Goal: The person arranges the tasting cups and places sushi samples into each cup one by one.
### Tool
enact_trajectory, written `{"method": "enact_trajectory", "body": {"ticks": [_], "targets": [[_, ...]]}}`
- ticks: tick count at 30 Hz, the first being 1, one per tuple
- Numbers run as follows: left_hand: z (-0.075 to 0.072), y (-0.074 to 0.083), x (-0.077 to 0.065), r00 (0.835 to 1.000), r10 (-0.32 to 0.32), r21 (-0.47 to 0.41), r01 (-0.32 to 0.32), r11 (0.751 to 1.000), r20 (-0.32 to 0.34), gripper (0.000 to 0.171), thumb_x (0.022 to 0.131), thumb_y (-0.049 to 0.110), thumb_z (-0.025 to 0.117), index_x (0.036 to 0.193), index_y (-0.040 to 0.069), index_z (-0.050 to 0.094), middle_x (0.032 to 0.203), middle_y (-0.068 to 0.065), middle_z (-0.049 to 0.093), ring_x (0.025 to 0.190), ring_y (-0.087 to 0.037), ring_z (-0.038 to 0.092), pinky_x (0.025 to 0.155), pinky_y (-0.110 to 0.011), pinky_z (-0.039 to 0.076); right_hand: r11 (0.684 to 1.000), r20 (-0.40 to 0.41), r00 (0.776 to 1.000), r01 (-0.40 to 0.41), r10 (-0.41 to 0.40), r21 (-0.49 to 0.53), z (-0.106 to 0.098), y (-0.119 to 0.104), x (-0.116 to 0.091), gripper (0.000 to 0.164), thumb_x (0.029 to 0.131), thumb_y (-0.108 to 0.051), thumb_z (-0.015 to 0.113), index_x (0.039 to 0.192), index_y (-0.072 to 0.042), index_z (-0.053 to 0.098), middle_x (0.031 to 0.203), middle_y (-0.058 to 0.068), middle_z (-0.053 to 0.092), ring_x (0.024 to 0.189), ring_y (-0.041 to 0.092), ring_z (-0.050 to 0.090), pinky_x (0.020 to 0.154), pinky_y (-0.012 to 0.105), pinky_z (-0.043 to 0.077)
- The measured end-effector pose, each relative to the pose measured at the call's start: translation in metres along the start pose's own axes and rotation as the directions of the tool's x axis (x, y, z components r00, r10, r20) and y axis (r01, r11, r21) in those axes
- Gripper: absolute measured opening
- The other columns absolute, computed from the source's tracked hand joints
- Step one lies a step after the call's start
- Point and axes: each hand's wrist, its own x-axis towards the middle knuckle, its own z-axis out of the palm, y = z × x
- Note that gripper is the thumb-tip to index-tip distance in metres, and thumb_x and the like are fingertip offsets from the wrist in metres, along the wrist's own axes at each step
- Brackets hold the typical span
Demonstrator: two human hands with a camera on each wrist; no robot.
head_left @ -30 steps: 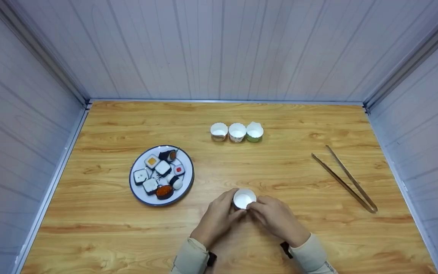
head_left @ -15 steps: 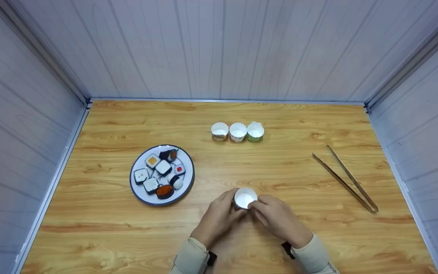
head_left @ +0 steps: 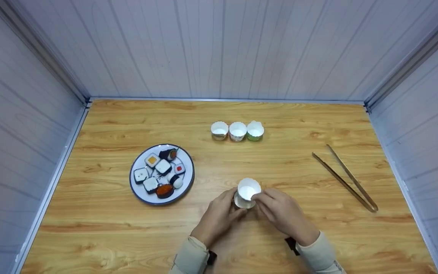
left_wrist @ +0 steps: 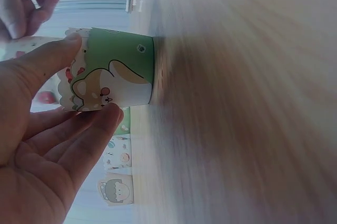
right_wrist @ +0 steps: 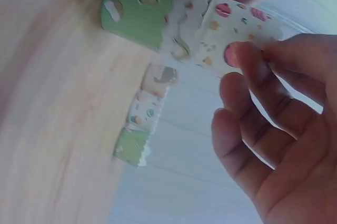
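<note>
Woodgrain tabletop [head_left: 101,236], scalloped green cup [left_wrist: 124,55], white cup [right_wrist: 237,30] — fingers [left_wrist: 95,134] gripping each

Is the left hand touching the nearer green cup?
Touching: the left wrist view shows the left hand gripping the nearer green cup with its fingers.

In the right wrist view, the base of the white cup [right_wrist: 226,34] is out of sight at the rim of the green cup [right_wrist: 139,10]; print on the three far cups [right_wrist: 145,109] is blurred. The right hand [right_wrist: 279,124] runs off the right edge, the left hand [left_wrist: 47,139] off its own view's left. Sushi [head_left: 163,167] hides much of the plate [head_left: 140,161]. Both sleeves [head_left: 191,255] leave the head view's bottom edge.
</note>
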Motion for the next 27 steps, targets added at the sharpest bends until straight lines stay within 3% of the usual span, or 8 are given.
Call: {"method": "enact_trajectory", "body": {"ticks": [9,14,19,27], "targets": [[0.0,0.001,0.001,0.999,-0.042,0.004,0.042,0.999,0.028,0.065,0.091,0.029,0.076,0.143,0.001,0.049,0.135,-0.013,0.058,0.125,-0.025,0.055,0.103,-0.039,0.047,0.994,-0.088,0.996,-0.031,0.022,-0.105,-0.012,0.042,0.018,0.013,0.088,0.0,0.073,0.1,-0.004,0.073,0.083,0.003,0.063,0.069,0.016,0.059,0.056,0.028,0.054],[0.0,0.002,0.002,0.998,-0.049,0.022,0.048,0.999,0.044,0.064,0.092,0.03,0.075,0.143,0.002,0.049,0.136,-0.013,0.058,0.125,-0.025,0.056,0.102,-0.04,0.048,0.983,-0.089,0.989,-0.13,0.119,-0.13,-0.011,0.076,0.024,0.008,0.092,-0.003,0.071,0.1,-0.003,0.072,0.085,0.007,0.064,0.07,0.021,0.063,0.058,0.032,0.057],[0.001,0.003,0.002,0.998,-0.042,0.013,0.042,0.999,0.038,0.063,0.091,0.03,0.075,0.142,0.002,0.05,0.135,-0.013,0.059,0.125,-0.025,0.056,0.102,-0.04,0.047,0.95,-0.067,0.958,-0.286,0.28,-0.128,-0.009,0.113,0.03,0.008,0.093,-0.004,0.07,0.1,-0.003,0.072,0.089,0.012,0.068,0.076,0.026,0.065,0.062,0.039,0.057],[-0.001,0.003,0.002,0.997,-0.063,0.0,0.063,0.998,0.038,0.065,0.091,0.03,0.076,0.143,0.003,0.05,0.137,-0.012,0.058,0.126,-0.025,0.055,0.104,-0.04,0.046,0.9,-0.002,0.906,-0.421,0.424,-0.11,0.006,0.153,0.05,0.01,0.098,-0.01,0.066,0.101,-0.002,0.071,0.092,0.015,0.068,0.078,0.03,0.066,0.066,0.045,0.056]]}}
